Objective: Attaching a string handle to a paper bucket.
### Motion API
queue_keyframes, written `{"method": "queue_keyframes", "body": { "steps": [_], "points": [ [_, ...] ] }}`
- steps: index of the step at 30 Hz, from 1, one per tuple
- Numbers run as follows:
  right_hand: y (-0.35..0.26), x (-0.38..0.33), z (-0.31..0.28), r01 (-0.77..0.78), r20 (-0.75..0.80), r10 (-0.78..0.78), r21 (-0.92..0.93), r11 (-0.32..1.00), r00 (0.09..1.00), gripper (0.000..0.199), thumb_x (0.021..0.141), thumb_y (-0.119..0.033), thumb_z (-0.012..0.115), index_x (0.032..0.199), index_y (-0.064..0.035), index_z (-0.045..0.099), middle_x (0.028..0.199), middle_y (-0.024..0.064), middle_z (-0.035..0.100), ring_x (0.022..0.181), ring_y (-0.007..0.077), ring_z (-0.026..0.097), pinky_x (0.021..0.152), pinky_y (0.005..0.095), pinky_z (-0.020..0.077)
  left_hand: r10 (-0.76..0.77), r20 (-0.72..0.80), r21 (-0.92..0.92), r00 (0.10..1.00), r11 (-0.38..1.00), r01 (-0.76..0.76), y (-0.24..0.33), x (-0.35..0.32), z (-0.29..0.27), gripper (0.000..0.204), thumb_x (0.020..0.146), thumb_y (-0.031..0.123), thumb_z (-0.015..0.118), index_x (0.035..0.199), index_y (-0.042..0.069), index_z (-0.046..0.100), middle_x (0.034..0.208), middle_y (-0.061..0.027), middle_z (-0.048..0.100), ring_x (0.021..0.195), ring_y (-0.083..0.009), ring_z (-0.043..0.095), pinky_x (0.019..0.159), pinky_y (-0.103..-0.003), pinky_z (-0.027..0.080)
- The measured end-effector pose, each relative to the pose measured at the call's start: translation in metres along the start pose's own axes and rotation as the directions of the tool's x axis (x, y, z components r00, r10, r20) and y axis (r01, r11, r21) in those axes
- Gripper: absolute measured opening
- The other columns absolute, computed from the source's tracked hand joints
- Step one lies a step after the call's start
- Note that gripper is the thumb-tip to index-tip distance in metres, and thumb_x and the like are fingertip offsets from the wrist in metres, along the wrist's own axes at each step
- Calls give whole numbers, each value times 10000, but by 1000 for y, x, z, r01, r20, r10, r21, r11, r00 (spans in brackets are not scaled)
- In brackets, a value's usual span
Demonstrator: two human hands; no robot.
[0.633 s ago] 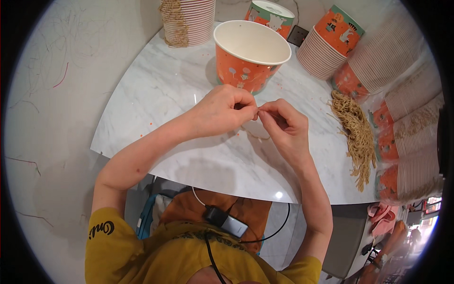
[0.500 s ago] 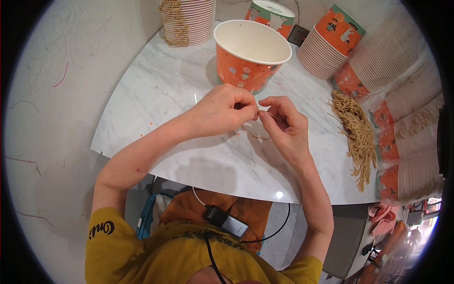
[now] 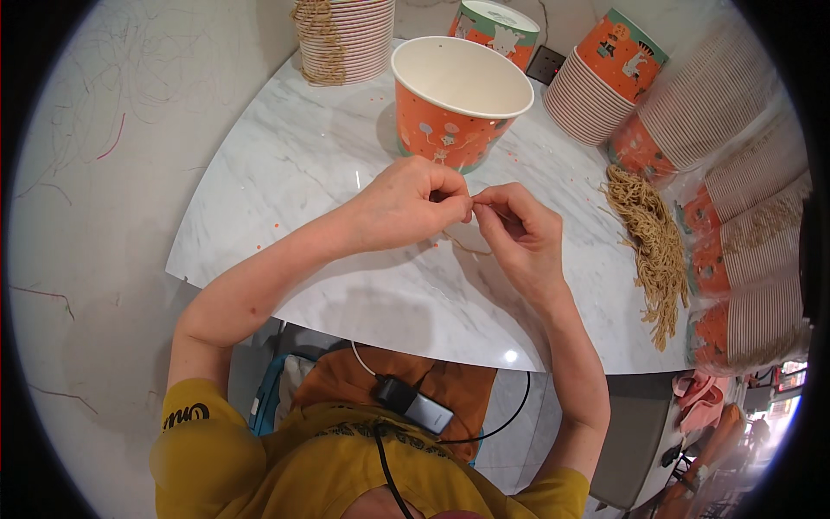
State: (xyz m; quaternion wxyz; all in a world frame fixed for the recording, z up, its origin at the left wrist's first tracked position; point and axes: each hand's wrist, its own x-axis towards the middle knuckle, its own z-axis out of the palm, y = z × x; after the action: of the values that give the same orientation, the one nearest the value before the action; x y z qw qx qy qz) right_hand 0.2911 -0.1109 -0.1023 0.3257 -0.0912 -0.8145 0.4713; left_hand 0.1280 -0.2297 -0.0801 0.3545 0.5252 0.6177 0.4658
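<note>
step: my left hand (image 3: 413, 203) and right hand (image 3: 519, 229) pinch shut on a thin string (image 3: 467, 248), mid-frame | next: probably knot it, holding both ends tight, by the orange bucket (image 3: 458, 104)

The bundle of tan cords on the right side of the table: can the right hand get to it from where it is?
Probably yes. The bundle of tan cords lies just right of the right hand, with only bare marble table between. That hand is pinching a thin cord with the left hand, though.
</note>
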Motion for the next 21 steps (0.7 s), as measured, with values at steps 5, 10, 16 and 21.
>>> {"method": "queue_keyframes", "body": {
  "steps": [5,10,16,21],
  "points": [
    [-5,2,-2,-62,-9,63,88,994,998,56,921,9,627,973,30,628,865,39,683,788,67,637,693,222,516,-77,43,-99,996,992,81,4,-1,-1,141,951,118,598,899,2,658,830,25,651,773,-37,563,668,-230,469],
    [-2,3,-3,-106,-45,113,135,985,993,36,940,-9,620,969,11,613,859,-11,650,761,26,593,660,184,459,-53,37,-103,998,993,57,1,0,0,100,949,101,605,949,9,645,850,31,628,767,-37,562,655,-222,478],
    [0,2,-1,-104,-87,115,124,987,990,37,933,-17,631,946,3,603,810,-34,612,695,-2,524,594,175,401,-21,-22,-128,1000,992,18,2,0,0,96,930,70,615,1003,8,611,847,28,579,737,-32,540,644,-216,471],
    [1,3,0,-79,-101,86,75,994,991,37,927,-9,630,943,3,599,799,-36,602,681,-5,505,579,176,387,147,-113,54,983,988,-142,2,-2,4,139,897,50,655,1022,15,607,846,25,568,719,-30,522,632,-221,462]
  ]
}}
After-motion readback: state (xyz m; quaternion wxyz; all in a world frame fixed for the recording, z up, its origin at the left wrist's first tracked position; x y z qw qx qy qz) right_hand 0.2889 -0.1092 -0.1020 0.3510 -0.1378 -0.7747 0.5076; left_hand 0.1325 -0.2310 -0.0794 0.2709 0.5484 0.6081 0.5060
